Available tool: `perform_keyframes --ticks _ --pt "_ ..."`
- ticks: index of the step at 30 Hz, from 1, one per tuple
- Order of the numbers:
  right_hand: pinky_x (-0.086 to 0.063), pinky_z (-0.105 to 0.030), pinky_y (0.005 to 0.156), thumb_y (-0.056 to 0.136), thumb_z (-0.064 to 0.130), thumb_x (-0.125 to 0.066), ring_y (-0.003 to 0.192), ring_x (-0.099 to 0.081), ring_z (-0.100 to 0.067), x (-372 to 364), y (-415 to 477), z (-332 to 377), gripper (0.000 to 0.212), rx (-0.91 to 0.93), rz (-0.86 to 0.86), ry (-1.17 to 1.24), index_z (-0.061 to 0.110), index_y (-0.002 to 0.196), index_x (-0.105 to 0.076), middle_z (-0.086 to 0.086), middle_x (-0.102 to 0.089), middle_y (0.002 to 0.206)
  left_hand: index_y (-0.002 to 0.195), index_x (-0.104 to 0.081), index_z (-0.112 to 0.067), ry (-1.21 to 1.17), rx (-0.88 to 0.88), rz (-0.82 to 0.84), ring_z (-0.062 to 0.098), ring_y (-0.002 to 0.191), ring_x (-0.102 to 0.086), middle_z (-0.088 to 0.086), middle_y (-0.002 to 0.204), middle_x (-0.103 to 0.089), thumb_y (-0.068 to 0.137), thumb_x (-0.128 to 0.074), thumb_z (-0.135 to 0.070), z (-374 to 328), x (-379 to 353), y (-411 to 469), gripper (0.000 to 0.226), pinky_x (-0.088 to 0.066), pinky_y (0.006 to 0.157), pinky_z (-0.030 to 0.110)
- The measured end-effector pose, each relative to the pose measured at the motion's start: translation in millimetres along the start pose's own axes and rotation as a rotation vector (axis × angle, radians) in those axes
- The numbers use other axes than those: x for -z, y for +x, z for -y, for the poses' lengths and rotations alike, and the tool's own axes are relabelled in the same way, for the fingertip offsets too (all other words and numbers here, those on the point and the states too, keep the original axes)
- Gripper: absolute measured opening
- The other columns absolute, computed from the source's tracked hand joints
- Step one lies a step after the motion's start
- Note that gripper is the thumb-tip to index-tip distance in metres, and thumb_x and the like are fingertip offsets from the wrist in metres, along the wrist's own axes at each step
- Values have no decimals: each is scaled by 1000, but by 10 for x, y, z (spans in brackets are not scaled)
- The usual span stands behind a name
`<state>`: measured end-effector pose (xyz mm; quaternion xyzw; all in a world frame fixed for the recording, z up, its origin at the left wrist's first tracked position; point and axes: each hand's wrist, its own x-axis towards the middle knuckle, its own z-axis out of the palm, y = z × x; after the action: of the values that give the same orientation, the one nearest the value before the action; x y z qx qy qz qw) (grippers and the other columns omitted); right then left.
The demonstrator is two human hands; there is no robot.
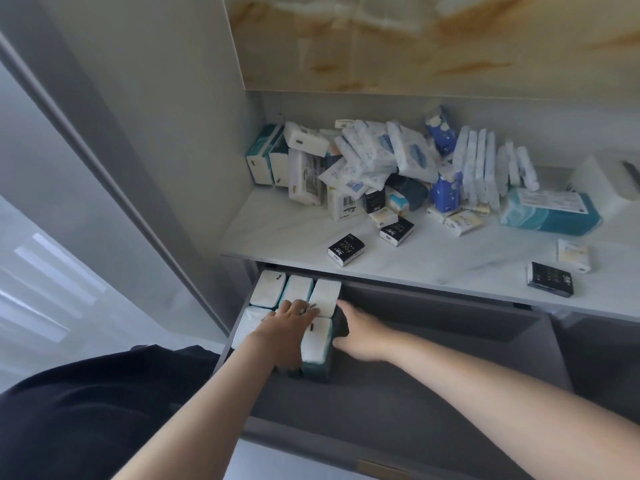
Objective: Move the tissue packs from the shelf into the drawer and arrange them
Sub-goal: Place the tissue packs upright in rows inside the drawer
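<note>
A heap of tissue packs (388,168) in white, blue and black wrappers lies on the white shelf (294,233). Below it the grey drawer (433,386) stands pulled out. Several white-and-teal tissue packs (298,289) stand in two rows in its left end. My left hand (287,330) lies palm down over the front row, fingers reaching the back row. My right hand (360,334) presses flat against the right side of the front-right pack (317,344), thumb low on its side.
A large teal tissue pack (550,211) and a white tissue box (613,180) sit at the shelf's right. Small black packs (346,249) (550,279) lie loose near the shelf's front edge. A grey cabinet wall (156,150) rises on the left. The drawer's right part holds nothing visible.
</note>
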<state>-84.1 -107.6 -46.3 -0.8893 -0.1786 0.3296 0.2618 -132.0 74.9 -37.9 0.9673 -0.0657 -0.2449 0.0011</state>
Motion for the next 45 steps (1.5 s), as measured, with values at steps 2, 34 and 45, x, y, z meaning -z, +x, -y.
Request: perform_keyframes --ticks 2,34,45 --pt "-37 -30 107 92 28 -60 137 -42 -25 243 -66 -22 72 42 -59 -60 22 155 -25 -7 -39 153 154 -15 -25 -29 17 -10 26 141 -19 1 155 -16 77 -72 -27 -82 158 25 96 -34 111 40" --pt "-41 -41 98 88 25 -60 121 -44 -35 3088 -416 -2398 51 -578 -773 -111 16 135 -44 -17 -37 137 142 -36 -18 -756 -175 -182 27 123 -52 3 133 -53 87 -57 -14 -3262 2087 2311 59 -47 100 40" --pt "-41 -37 95 78 6 -62 121 -36 -34 3095 -576 -2330 60 -500 -904 -11 18 135 -47 -16 -41 132 149 -29 -30 -1031 -51 -398 22 98 -52 4 131 -32 82 -72 -20 -3296 1865 2192 80 -48 83 30"
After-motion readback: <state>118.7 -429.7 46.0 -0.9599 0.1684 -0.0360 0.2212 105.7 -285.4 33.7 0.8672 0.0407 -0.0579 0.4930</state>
